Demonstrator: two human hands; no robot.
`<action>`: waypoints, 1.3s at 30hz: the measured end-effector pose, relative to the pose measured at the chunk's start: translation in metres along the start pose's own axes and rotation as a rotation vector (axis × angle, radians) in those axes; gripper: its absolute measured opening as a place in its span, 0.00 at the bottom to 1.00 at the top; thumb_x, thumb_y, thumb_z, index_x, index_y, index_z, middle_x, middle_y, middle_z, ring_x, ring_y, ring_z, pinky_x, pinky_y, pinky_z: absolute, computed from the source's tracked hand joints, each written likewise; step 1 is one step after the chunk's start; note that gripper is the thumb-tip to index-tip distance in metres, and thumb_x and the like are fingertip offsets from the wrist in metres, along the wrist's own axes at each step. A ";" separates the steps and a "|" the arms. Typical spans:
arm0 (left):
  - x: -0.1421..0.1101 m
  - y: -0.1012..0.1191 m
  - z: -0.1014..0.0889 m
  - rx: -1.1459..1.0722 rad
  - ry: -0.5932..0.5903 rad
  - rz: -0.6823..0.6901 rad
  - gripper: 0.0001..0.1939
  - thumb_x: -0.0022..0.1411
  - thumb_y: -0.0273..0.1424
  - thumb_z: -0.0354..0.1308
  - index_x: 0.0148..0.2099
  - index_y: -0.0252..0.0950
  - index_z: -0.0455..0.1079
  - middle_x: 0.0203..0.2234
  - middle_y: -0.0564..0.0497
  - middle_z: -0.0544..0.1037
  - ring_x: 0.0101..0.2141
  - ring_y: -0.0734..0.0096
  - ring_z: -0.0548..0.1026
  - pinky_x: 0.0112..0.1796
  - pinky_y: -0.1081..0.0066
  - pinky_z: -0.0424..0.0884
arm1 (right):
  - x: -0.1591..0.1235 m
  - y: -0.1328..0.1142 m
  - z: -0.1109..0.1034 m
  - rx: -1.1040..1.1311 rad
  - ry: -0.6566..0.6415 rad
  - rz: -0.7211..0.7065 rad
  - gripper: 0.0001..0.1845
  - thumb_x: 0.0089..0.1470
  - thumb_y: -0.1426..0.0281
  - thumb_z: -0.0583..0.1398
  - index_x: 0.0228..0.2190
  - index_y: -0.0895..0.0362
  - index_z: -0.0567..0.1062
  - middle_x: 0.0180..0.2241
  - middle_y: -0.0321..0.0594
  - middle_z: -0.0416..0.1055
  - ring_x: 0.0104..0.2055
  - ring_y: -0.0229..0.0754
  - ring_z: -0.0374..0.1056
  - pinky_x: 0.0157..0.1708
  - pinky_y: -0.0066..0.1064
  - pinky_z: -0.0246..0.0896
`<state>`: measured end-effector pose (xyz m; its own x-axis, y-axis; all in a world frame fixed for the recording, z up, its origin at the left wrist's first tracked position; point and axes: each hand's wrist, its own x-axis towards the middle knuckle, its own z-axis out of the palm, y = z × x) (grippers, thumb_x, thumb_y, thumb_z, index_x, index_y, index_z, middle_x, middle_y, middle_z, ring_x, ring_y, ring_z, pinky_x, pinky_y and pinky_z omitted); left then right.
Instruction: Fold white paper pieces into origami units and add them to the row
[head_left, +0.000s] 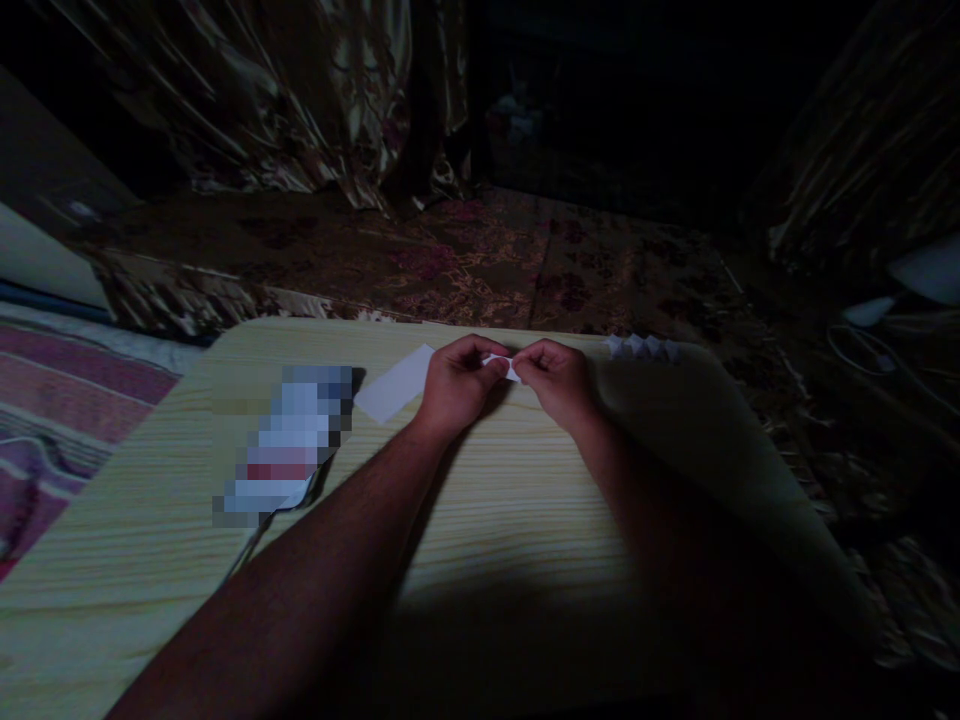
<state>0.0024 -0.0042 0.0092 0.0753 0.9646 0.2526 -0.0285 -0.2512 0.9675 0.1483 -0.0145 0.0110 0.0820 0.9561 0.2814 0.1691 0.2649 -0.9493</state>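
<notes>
My left hand (pixel 463 383) and my right hand (pixel 559 378) meet above the far half of a wooden table (pixel 517 500). Between their pinched fingers is a small piece of white paper (pixel 513 373), partly hidden by the thumbs and fingertips. A flat rectangular sheet of white paper (pixel 394 385) lies just left of my left hand. Several small white folded paper shapes (pixel 643 347), star-like in outline, stand in a row near the table's far edge, to the right of my right hand.
A blurred-out device (pixel 289 440) with a cable (pixel 244 555) lies on the table's left side. Beyond the far edge are patterned cloth (pixel 480 250) and draped curtains (pixel 330 90). Striped pink bedding (pixel 60 380) is at the left, a pale lamp-like object (pixel 930 270) at the right.
</notes>
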 end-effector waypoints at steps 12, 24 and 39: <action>0.001 -0.002 -0.001 -0.123 -0.034 0.007 0.13 0.49 0.29 0.65 0.39 0.35 0.71 0.26 0.53 0.75 0.27 0.73 0.73 0.33 0.71 0.70 | 0.000 -0.003 0.000 -0.055 -0.034 0.022 0.06 0.44 0.68 0.61 0.25 0.59 0.74 0.22 0.35 0.71 0.24 0.33 0.63 0.25 0.25 0.57; 0.000 -0.001 -0.003 -0.166 -0.002 -0.081 0.13 0.44 0.28 0.67 0.31 0.36 0.65 0.20 0.56 0.72 0.21 0.76 0.70 0.25 0.75 0.65 | -0.002 0.001 0.000 -0.084 -0.085 -0.016 0.06 0.46 0.67 0.61 0.24 0.58 0.74 0.24 0.36 0.73 0.27 0.36 0.67 0.28 0.27 0.60; 0.001 0.004 0.002 -0.275 -0.090 -0.097 0.32 0.40 0.28 0.71 0.48 0.37 0.63 0.32 0.52 0.76 0.32 0.71 0.75 0.36 0.70 0.71 | 0.003 0.001 -0.002 0.059 0.035 0.053 0.08 0.46 0.65 0.61 0.26 0.58 0.72 0.22 0.33 0.69 0.22 0.32 0.61 0.23 0.25 0.56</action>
<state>0.0044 -0.0048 0.0129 0.1789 0.9690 0.1706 -0.2846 -0.1150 0.9517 0.1505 -0.0110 0.0110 0.1241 0.9641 0.2346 0.1054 0.2223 -0.9693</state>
